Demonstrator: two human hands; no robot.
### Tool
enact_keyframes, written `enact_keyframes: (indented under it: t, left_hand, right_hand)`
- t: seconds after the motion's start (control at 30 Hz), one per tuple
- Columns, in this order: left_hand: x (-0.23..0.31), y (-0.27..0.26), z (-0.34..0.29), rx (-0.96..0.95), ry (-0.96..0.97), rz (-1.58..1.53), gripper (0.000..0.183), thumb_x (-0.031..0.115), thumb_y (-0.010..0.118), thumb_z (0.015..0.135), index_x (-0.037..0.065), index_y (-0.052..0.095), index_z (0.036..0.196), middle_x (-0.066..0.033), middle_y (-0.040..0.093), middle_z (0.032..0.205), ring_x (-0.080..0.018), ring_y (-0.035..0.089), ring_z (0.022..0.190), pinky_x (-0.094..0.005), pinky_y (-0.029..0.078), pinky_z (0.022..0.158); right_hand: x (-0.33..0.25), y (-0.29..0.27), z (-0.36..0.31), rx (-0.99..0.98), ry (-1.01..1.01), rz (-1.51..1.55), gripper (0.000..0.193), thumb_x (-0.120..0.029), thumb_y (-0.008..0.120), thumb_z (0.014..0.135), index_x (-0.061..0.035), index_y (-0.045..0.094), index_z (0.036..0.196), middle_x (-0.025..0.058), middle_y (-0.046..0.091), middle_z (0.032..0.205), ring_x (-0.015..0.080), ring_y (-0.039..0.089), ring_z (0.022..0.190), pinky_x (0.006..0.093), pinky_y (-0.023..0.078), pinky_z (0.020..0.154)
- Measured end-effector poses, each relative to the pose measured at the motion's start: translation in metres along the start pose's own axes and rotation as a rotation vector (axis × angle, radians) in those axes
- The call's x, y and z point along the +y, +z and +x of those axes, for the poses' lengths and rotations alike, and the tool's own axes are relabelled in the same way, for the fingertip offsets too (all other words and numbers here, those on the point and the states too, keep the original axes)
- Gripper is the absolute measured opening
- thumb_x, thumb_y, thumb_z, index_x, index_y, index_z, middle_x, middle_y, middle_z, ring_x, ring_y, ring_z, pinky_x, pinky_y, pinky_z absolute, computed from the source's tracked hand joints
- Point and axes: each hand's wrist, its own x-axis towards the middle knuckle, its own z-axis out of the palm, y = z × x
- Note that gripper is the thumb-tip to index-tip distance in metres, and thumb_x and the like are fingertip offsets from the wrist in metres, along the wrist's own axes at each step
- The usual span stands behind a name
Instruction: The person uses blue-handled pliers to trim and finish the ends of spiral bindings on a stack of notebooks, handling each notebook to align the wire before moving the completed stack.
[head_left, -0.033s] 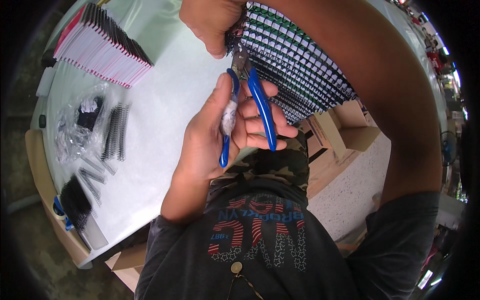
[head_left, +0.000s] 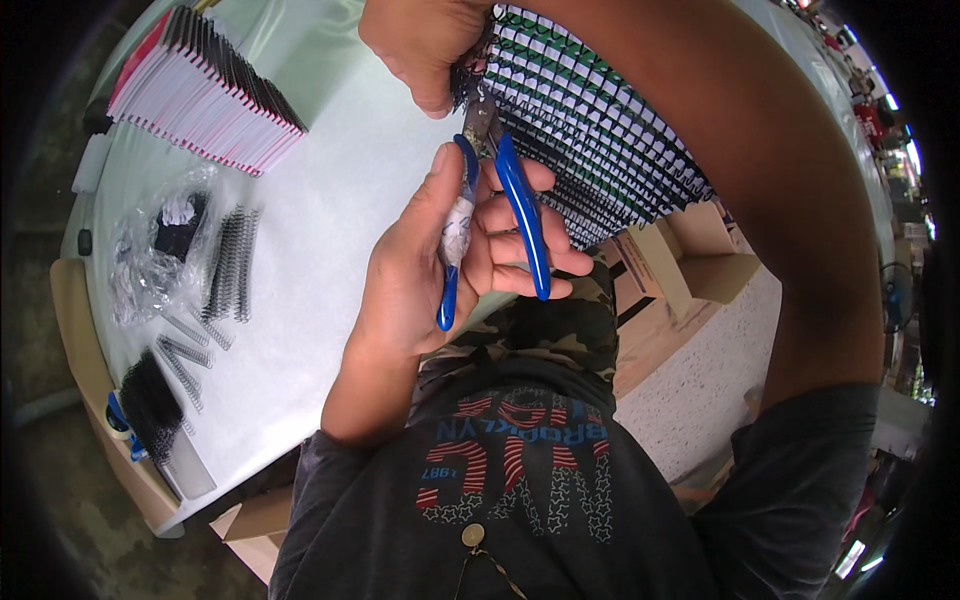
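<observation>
My left hand holds wire cutters with blue handles. The handles are spread, one against the palm and thumb, the other across the fingers. White wrapping covers part of the left handle. Their metal jaws point away from me, up against the near-left edge of a stack of spiral-bound books with dark coils and green and white bands. At that same edge, my right hand is closed with its thumb pointing down by a dark spiral coil. Its fingertips are partly hidden, and the jaw tips are hard to make out.
Red-edged spiral notebooks stand in a row at far left on the white table. Nearer lie a clear plastic bag, loose coils and a black bundle of coils. Open cardboard boxes are at right, below the books.
</observation>
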Motion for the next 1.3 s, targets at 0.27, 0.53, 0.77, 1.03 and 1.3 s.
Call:
enact_keyframes:
  t: [0.27, 0.53, 0.77, 1.03, 1.3]
  left_hand:
    - [-0.001, 0.010, 0.003, 0.149, 0.062, 0.048, 0.058, 0.051, 0.021, 0.096, 0.002, 0.050, 0.105, -0.0112, 0.053, 0.071, -0.0217, 0.056, 0.057, -0.0343, 0.052, 0.050]
    - [-0.004, 0.001, 0.001, 0.036, 0.024, -0.128, 0.056, 0.050, 0.022, 0.096, 0.002, 0.047, 0.109, -0.0112, 0.050, 0.072, -0.0225, 0.054, 0.054, -0.0351, 0.051, 0.051]
    - [-0.003, 0.009, 0.002, -0.008, 0.030, -0.023, 0.067, 0.051, 0.018, 0.096, -0.006, 0.037, 0.125, -0.0273, 0.057, 0.099, -0.0421, 0.060, 0.094, -0.0544, 0.051, 0.078]
    - [0.001, 0.013, 0.003, 0.001, 0.031, -0.202, 0.060, 0.050, 0.019, 0.096, -0.001, 0.045, 0.113, -0.0149, 0.053, 0.077, -0.0278, 0.057, 0.063, -0.0429, 0.055, 0.060]
    - [-0.001, 0.019, 0.003, -0.008, 0.065, -0.046, 0.066, 0.052, 0.019, 0.095, -0.005, 0.037, 0.123, -0.0243, 0.054, 0.090, -0.0419, 0.060, 0.086, -0.0548, 0.053, 0.072]
  right_hand:
    - [0.001, 0.001, 0.001, 0.011, -0.005, 0.008, 0.028, -0.027, 0.066, 0.071, -0.0004, 0.068, 0.081, 0.0114, 0.064, 0.078, 0.0233, 0.057, 0.068, 0.0356, 0.045, 0.064]
    - [-0.002, 0.000, 0.001, 0.014, -0.013, 0.007, 0.028, -0.026, 0.065, 0.072, -0.0005, 0.068, 0.081, 0.0111, 0.064, 0.077, 0.0228, 0.056, 0.067, 0.0355, 0.045, 0.063]
    - [0.000, 0.002, 0.001, 0.011, 0.000, 0.005, 0.027, -0.026, 0.065, 0.072, -0.0005, 0.068, 0.080, 0.0108, 0.063, 0.076, 0.0224, 0.056, 0.066, 0.0354, 0.045, 0.063]
    - [-0.001, 0.000, 0.000, 0.014, -0.013, 0.006, 0.026, -0.026, 0.064, 0.072, -0.0005, 0.068, 0.080, 0.0104, 0.063, 0.075, 0.0220, 0.056, 0.065, 0.0352, 0.045, 0.062]
    - [-0.001, -0.009, 0.003, 0.067, -0.025, 0.033, 0.026, -0.025, 0.064, 0.072, -0.0006, 0.068, 0.079, 0.0101, 0.063, 0.074, 0.0215, 0.055, 0.064, 0.0351, 0.045, 0.061]
